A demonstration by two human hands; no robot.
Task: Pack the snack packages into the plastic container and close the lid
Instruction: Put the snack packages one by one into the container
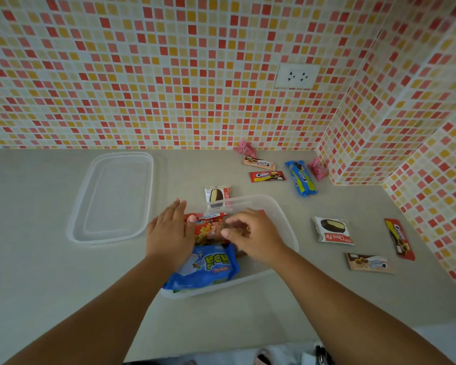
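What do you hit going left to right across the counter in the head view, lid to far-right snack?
lid → left hand → right hand over the plastic container → Choco Pie pack → brown cookie pack → red cookie pack

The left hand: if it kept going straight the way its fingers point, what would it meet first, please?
Probably the container's far wall, just beyond the left hand's fingertips; past it lies bare counter, though depth is unclear.
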